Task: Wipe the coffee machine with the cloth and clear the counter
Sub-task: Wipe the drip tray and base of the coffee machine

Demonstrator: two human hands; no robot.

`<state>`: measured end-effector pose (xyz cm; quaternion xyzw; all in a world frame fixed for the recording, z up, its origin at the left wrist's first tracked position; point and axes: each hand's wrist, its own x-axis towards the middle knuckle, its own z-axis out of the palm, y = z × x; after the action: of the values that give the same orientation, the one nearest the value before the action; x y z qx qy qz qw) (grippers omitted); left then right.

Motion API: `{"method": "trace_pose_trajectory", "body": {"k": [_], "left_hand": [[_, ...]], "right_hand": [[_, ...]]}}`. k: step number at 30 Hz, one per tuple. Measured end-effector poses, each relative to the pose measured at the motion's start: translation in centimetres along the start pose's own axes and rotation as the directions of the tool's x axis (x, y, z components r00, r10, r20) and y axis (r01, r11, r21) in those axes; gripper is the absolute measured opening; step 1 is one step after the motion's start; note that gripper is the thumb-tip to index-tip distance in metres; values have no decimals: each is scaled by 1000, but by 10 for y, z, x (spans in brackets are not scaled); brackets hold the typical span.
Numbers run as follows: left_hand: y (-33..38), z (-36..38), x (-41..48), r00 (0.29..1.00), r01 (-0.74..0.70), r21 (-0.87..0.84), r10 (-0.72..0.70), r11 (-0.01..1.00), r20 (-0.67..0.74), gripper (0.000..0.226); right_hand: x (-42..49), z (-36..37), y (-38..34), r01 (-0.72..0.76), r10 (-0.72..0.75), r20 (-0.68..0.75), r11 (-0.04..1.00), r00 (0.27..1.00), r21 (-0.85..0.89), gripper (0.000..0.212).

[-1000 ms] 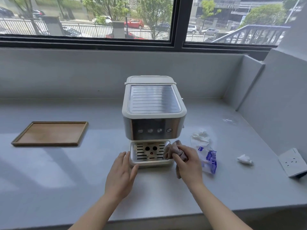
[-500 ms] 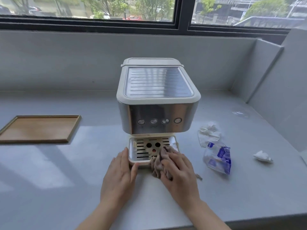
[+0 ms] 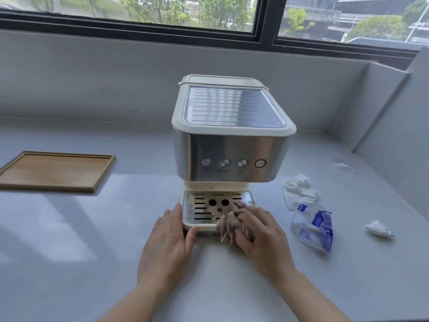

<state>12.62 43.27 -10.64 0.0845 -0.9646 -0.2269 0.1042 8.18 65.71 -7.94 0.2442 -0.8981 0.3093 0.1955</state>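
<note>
From the head view, the right hand has its grip curled round the bunched cloth on the machine's tray, mid-desk. The left hand lies flat, its grip empty, thumb at the tray. The cloth looks soft and light, best held bunched.

The coffee machine is cream with a silver front (its top has thin parallel lines). The cloth is brownish grey. The tray is light brown, the counter pale grey, the bag clear with blue print.
</note>
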Motion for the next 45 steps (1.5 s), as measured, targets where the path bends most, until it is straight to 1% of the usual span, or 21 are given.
{"method": "trace_pose_trajectory", "body": {"k": [2, 6, 8, 11, 12, 13, 15, 17, 18, 19, 22, 23, 24, 26, 28, 30, 35, 38, 40, 42, 45], "left_hand": [[0, 1, 0, 1000, 2, -7, -2, 1000, 2, 77], [-1, 1, -1, 1000, 9, -15, -9, 1000, -7, 71], [-1, 2, 0, 1000, 13, -10, -13, 1000, -14, 71], [-3, 4, 0, 1000, 9, 1, -9, 1000, -22, 69], [-4, 5, 0, 1000, 6, 4, -6, 1000, -23, 68], [-5, 6, 1, 1000, 4, 7, -4, 1000, -23, 68], [-5, 6, 0, 1000, 4, 11, -4, 1000, -27, 67], [-5, 6, 0, 999, 3, 10, -3, 1000, -32, 67], [-4, 6, 0, 999, 3, 9, -2, 1000, -32, 67], [-4, 5, 0, 1000, 3, 10, -2, 1000, -29, 68], [-5, 4, 0, 1000, 3, 6, -2, 1000, -22, 69], [-5, 5, 1, 1000, -1, 0, 1, 1000, -26, 69], [-5, 5, 0, 1000, -2, -7, 2, 1000, -31, 70], [-5, 6, 0, 999, 3, -28, -4, 1000, -33, 73], [-5, 6, 1, 999, -1, -35, -1, 999, -37, 74], [-6, 7, 1, 999, -9, -33, 8, 999, -36, 75], [-6, 6, 1, 1000, -12, -13, 12, 1000, -25, 78], [-5, 4, 1, 1000, -10, -20, 9, 1000, -20, 79], [-4, 4, 1, 1000, -11, -27, 11, 1000, -26, 76], [-4, 3, 1, 1000, -14, -22, 13, 1000, -27, 72], [-5, 4, 2, 1000, -10, -3, 10, 1000, -17, 74]], "right_hand": [[17, -3, 7, -184, 186, -22, 981, 982, 53, 18], [33, 6, 5, -249, 248, 18, 968, 968, 26, 12], [21, 4, 1, -190, 190, 19, 982, 982, 1, 8], [1, -3, 2, -1, 2, 35, 1000, 999, -14, 20], [2, -6, 5, 29, -28, 49, 999, 998, -29, 21], [9, -7, 7, 22, -18, 72, 999, 997, -49, 19], [30, -4, 9, -75, 83, 127, 995, 988, -70, 10], [46, 5, 4, -178, 184, 113, 982, 976, -63, 4], [47, 9, -2, -195, 201, 100, 978, 974, -67, 4], [44, 11, -6, -163, 171, 87, 983, 982, -83, 6], [23, 5, 1, 28, -20, 97, 996, 995, -88, 21], [23, 0, 6, 44, -35, 122, 996, 992, -79, 23], [28, -4, 9, 8, 2, 150, 998, 989, -63, 19], [49, -3, 10, -147, 151, 172, 988, 973, -36, 6], [68, 6, 3, -270, 268, 100, 963, 958, 10, 18], [77, 13, -6, -317, 314, 49, 945, 948, 73, 24], [60, 8, -2, -202, 197, 180, 979, 964, 9, 8], [42, -6, 8, -157, 161, 172, 987, 972, -35, 18], [37, -6, 7, -187, 188, 146, 982, 971, -23, 24], [43, 3, -6, -180, 175, 177, 984, 969, 15, 26], [45, 12, -21, -79, 67, 261, 996, 963, 38, 33]]}}
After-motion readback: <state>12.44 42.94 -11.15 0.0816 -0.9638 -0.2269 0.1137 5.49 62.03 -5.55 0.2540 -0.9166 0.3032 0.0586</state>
